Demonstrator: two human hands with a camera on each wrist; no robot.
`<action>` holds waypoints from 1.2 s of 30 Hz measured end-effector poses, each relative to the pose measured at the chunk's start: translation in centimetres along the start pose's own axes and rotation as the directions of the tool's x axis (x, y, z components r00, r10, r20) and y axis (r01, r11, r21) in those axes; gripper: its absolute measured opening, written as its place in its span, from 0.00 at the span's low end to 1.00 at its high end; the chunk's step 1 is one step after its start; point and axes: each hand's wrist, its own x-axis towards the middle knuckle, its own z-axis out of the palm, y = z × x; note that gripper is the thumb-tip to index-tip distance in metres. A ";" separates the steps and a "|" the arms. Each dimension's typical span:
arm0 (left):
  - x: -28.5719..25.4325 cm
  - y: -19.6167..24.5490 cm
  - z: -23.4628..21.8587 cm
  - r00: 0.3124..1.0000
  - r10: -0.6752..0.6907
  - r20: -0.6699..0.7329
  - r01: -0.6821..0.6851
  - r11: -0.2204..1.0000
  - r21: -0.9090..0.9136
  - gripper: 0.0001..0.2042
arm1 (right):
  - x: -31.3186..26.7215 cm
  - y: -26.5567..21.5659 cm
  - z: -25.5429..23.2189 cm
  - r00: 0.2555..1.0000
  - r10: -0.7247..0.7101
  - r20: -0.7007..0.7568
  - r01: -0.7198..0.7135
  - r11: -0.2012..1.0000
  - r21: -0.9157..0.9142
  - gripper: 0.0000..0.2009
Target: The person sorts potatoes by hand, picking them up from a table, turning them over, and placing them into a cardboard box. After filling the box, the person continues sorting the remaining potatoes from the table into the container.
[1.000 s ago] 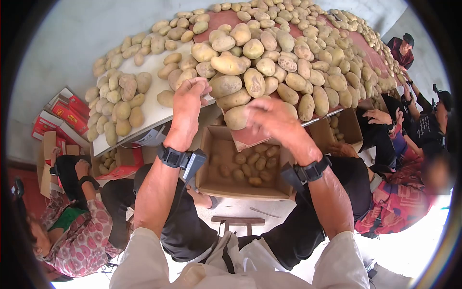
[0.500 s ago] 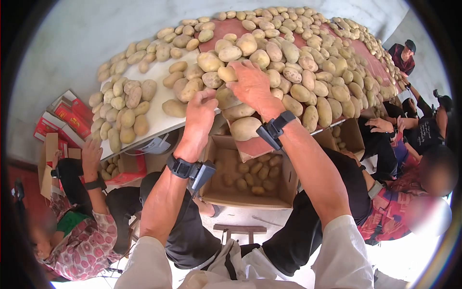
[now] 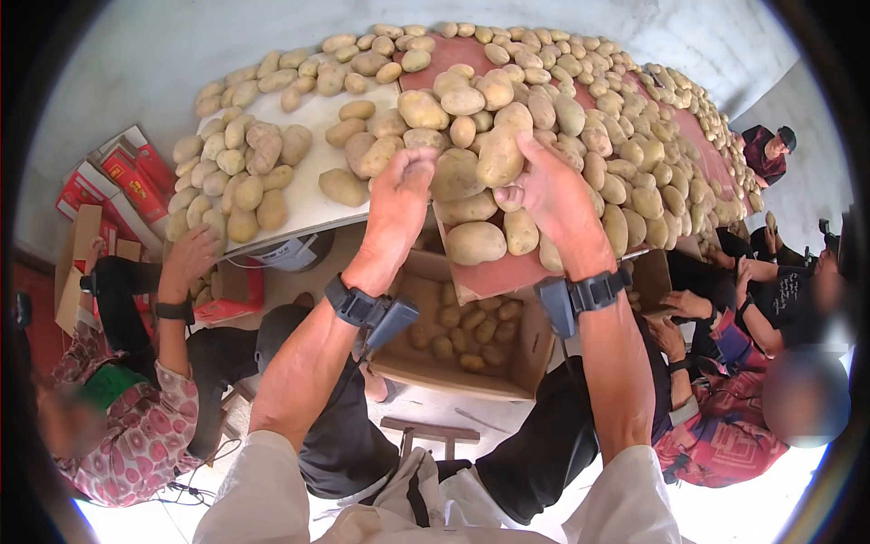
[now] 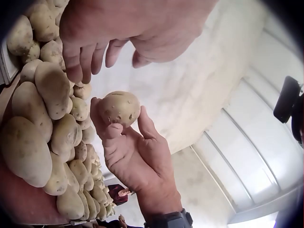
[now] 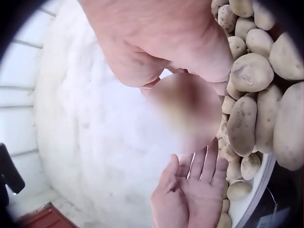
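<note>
My right hand [image 3: 559, 195] holds a large oval potato [image 3: 504, 152] between thumb and fingers, in front of the heap. In the left wrist view the potato [image 4: 120, 108] shows brown spots, with the right hand's fingers [image 4: 110, 133] around its side. Left of it, my left hand [image 3: 399, 195] is raised at the table edge, holding nothing. The right wrist view shows that left palm [image 5: 202, 199] spread, fingers nearly straight; a blurred patch covers what the right hand [image 5: 161, 40] holds there. Loose potatoes [image 3: 476, 243] lie just below the hands.
A big potato heap [image 3: 625, 150] covers the red-topped table; a smaller pile [image 3: 231, 172] sits on the white table [image 3: 313, 210]. Below stands a cardboard box [image 3: 453, 379] with several potatoes. People sit close at left [image 3: 136, 426] and right [image 3: 725, 417]. Red cartons [image 3: 122, 177] stand far left.
My right hand went from the table's front edge up into the heap, then came away holding the potato. My left hand stayed near the edge, shifting slightly right. The view turned a little.
</note>
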 end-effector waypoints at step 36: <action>-0.3 -3.8 -2.2 0.995 -0.102 -0.015 0.102 0.952 0.287 0.26 | -3.9 -1.0 -2.5 0.942 -0.205 -0.264 0.083 0.908 -0.410 0.13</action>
